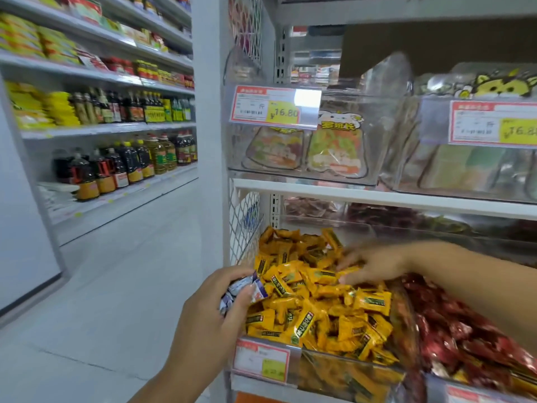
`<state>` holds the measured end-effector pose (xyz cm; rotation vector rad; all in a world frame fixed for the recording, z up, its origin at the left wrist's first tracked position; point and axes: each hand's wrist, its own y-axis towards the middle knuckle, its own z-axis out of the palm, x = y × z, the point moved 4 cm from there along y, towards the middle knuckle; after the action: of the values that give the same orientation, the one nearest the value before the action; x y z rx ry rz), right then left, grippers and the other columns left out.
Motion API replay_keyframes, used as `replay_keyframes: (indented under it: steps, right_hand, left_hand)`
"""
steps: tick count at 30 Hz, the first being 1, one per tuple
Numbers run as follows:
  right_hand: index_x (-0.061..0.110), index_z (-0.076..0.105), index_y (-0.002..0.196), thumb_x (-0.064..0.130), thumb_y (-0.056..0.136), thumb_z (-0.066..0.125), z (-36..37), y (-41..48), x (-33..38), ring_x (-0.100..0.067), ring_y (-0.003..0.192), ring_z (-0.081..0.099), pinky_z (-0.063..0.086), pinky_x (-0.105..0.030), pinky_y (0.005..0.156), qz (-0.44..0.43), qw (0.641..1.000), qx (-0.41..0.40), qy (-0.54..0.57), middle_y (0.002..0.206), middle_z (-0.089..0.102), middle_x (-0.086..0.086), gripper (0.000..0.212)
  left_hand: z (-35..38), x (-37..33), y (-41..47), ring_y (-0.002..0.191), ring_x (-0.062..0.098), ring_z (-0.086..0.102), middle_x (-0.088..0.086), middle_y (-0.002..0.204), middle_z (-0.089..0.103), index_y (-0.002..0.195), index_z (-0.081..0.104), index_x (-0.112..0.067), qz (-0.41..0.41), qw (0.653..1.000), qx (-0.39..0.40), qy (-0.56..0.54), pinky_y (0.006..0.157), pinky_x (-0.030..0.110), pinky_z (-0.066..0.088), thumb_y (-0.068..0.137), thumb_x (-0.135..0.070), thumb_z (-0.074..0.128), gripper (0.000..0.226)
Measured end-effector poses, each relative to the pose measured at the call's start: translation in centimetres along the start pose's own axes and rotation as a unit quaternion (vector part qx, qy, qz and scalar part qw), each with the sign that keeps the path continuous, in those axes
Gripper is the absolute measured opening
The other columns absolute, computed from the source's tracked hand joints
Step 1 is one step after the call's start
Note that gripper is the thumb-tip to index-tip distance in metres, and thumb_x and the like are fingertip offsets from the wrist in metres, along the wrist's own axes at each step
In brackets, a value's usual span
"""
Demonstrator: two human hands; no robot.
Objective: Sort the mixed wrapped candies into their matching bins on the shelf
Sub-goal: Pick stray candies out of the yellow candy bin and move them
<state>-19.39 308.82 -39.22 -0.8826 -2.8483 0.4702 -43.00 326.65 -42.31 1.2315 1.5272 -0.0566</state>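
The clear bin [348,373] holds heaped yellow wrapped candies [316,301]; the adjacent bin [433,383], red wrapped candies [465,338]; the left hand [212,312] grips white-blue candies [242,290].

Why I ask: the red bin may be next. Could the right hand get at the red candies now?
Probably yes. The right hand lies open on the yellow candies, its forearm crossing above the red candies; their bin is open-topped, and only a clear divider stands between.
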Motion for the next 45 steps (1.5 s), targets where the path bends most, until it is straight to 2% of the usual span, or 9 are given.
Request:
replay_keyframes:
  steps: [6,12,17,22,25,31,36,40,45]
  right_hand:
    - [0.036,0.054,0.127,0.060,0.094,0.042,-4.3,4.7,6.0,-0.012,0.130,0.039,0.033,-0.035,0.106,-0.030,0.990,-0.121,0.066,0.137,0.044,0.014,0.043]
    - [0.050,0.030,0.141,0.078,0.081,0.038,-0.7,11.6,7.3,-0.029,0.142,0.022,0.026,-0.049,0.112,-0.026,0.997,-0.064,-0.023,0.159,0.013,0.008,0.067]
    - [0.044,0.050,0.126,0.064,0.092,0.039,0.7,6.0,3.2,-0.024,0.137,0.029,0.027,-0.040,0.110,-0.058,0.994,-0.042,-0.083,0.151,0.031,0.007,0.041]
    - [0.044,0.051,0.132,0.068,0.089,0.037,-0.6,1.0,1.0,-0.016,0.142,0.028,0.021,-0.036,0.117,0.016,0.998,0.037,-0.040,0.152,0.032,0.012,0.050]
    - [0.037,0.060,0.120,0.070,0.087,0.040,-2.6,1.8,3.2,-0.010,0.114,0.055,0.042,-0.033,0.102,-0.007,0.998,-0.033,0.054,0.127,0.058,0.013,0.051]
    - [0.026,0.060,0.119,0.044,0.098,0.041,-2.8,11.3,8.2,-0.020,0.110,0.054,0.045,-0.035,0.091,-0.016,0.993,-0.106,0.051,0.122,0.058,0.002,0.034]
    - [0.033,0.041,0.129,0.070,0.077,0.053,0.5,14.6,8.0,-0.019,0.107,0.050,0.044,-0.037,0.088,0.009,0.996,-0.064,0.059,0.123,0.052,0.005,0.065]
    - [0.032,0.046,0.133,0.045,0.094,0.048,0.4,12.0,8.4,-0.019,0.121,0.047,0.038,-0.029,0.097,-0.028,1.000,0.010,0.002,0.141,0.047,0.004,0.041]
    - [0.051,0.047,0.132,0.021,0.095,0.038,0.2,6.2,6.2,-0.017,0.097,0.060,0.048,-0.029,0.080,-0.031,0.999,0.020,-0.021,0.124,0.058,0.006,0.048]
  left_hand:
    - [0.8,-0.3,0.8,0.084,0.000,0.063,-0.029,0.101,0.060,0.103,0.059,-0.050,0.017,1.000,0.018,-0.008,0.070,0.024,0.054,0.082,-0.051,0.050,0.023]
    - [1.5,0.2,1.1,0.100,-0.009,0.055,-0.035,0.111,0.054,0.100,0.049,-0.067,0.048,0.997,0.039,0.038,0.077,0.006,0.043,0.081,-0.056,0.045,0.023]
    - [1.8,1.0,0.3,0.090,-0.003,0.061,-0.034,0.110,0.052,0.105,0.051,-0.060,0.026,0.997,0.066,0.022,0.072,0.015,0.050,0.080,-0.061,0.041,0.027]
    - [1.1,0.7,0.2,0.104,-0.013,0.051,-0.040,0.115,0.047,0.098,0.054,-0.057,0.034,0.997,0.061,0.038,0.078,0.005,0.043,0.080,-0.056,0.043,0.022]
    - [0.7,0.8,0.3,0.105,-0.013,0.051,-0.033,0.103,0.058,0.099,0.053,-0.054,0.030,0.997,0.052,0.050,0.077,0.004,0.042,0.079,-0.058,0.041,0.024]
    - [0.9,1.0,0.4,0.104,-0.010,0.051,-0.034,0.104,0.054,0.100,0.045,-0.069,0.054,0.992,0.075,0.089,0.078,0.005,0.042,0.088,-0.063,0.037,0.014]
    - [0.5,1.4,0.3,0.102,-0.007,0.054,-0.034,0.111,0.051,0.102,0.042,-0.072,0.054,0.992,0.078,0.089,0.079,0.008,0.043,0.088,-0.051,0.046,0.026]
    - [0.5,1.4,0.3,0.103,-0.008,0.053,-0.033,0.111,0.051,0.102,0.041,-0.072,0.059,0.990,0.090,0.096,0.079,0.008,0.042,0.089,-0.051,0.044,0.025]
    - [0.4,1.4,0.1,0.106,-0.008,0.051,-0.027,0.110,0.057,0.104,0.046,-0.060,0.040,0.991,0.101,0.075,0.082,0.008,0.043,0.087,-0.057,0.041,0.018]
